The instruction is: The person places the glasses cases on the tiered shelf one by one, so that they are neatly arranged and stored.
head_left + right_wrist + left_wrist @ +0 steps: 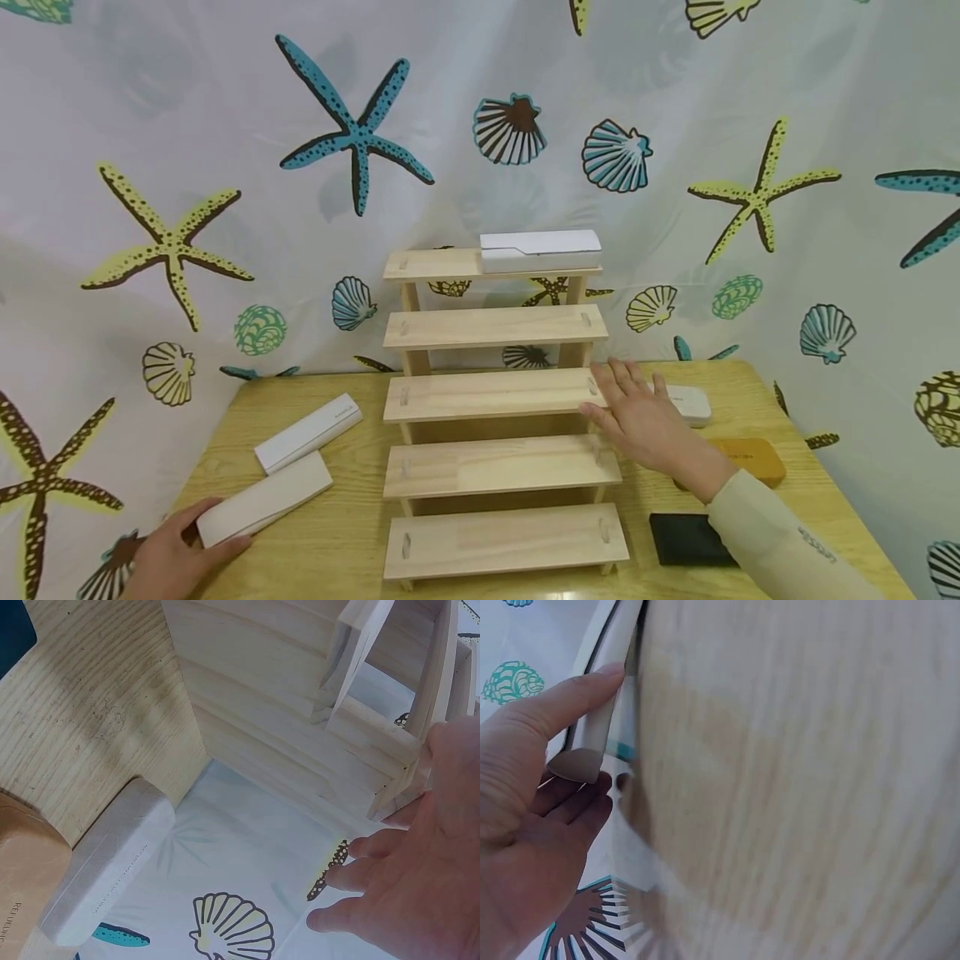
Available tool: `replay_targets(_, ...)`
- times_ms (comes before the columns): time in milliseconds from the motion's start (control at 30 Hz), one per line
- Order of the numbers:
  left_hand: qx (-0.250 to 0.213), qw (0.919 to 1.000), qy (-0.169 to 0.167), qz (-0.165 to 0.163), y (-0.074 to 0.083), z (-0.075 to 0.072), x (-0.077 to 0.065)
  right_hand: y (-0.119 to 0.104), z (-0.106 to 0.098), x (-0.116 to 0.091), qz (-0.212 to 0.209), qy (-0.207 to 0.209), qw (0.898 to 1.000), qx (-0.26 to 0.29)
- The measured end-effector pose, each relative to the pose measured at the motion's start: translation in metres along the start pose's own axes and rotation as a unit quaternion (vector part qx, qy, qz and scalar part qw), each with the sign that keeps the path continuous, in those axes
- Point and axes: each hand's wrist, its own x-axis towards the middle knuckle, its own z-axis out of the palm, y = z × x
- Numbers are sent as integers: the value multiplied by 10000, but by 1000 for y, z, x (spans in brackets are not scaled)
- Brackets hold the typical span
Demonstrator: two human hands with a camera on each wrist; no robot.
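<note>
My left hand (176, 550) holds the near end of a cream glasses case (262, 504) lying at the left of the table. In the left wrist view the thumb lies along one side of this case (600, 735), with fingers at its other side. My right hand (648, 417) touches the right end of the middle step of a stepped wooden rack (487, 393). Its fingers extend past the rack's edge in the right wrist view, some of them spread in the air. A white glasses case (540, 252) rests on the rack's top step, at the right.
Another white case (307, 433) lies behind the held one. Right of the rack are a pale case (690, 404), an orange-brown case (753, 460) and a black case (686, 540), partly behind the sleeve. A patterned cloth (450, 92) hangs behind the wooden table (337, 558).
</note>
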Motion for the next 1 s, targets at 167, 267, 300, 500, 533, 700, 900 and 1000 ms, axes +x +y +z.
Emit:
replay_targets(167, -52, 9988, 348, -336, 12, -3, -7, 0, 0, 1, 1, -27, 10000, 7)
replay_targets(267, -251, 9974, 526, -419, 16, -3, -10, 1, 2, 3, -1, -45, 10000, -9)
replay_targets(300, -323, 9970, 566, -423, 18, -4, -11, 2, 2, 3, -1, -52, 10000, -7)
replay_targets(500, -518, 9972, 534, -71, 27, -23, -12, 2, 3, 3, 17, -78, 10000, -4)
replay_targets(533, -520, 9974, 497, 0, 30, -28, -13, 1, 2, 3, 33, -90, 10000, 0)
replay_targets(700, -629, 9962, 546, 253, 50, -48, -14, 1, 2, 2, 38, -64, 10000, -9)
replay_targets(900, -779, 9933, 654, 554, 79, -70, -13, 1, 2, 2, -8, 5, 10000, -25)
replay_targets(1000, -820, 9911, 718, 765, 92, -77, -12, 1, 3, 2, -20, 11, 10000, -9)
